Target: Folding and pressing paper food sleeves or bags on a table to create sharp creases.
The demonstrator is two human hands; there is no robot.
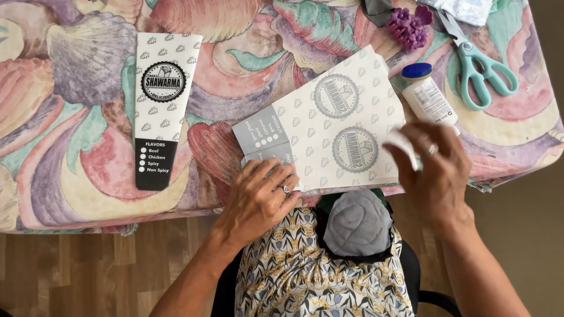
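Two flat white paper sleeves (329,123) with round grey stamps and grey ends lie side by side near the table's front edge. My left hand (258,199), a ring on one finger, presses flat on their near left corner. Over the sleeves' right edge, my right hand (435,170), also ringed, pinches a small white piece (402,144), blurred by motion. A third paper sleeve (160,105) with a black stamp and black end lies apart at the left.
A white glue bottle (427,94) with a blue cap lies right of the sleeves. Teal scissors (479,64), a purple flower piece (409,26) and a foil packet (464,9) sit at the far right. The tablecloth (76,147) has a shell pattern. A grey padded thing (357,226) rests in my lap.
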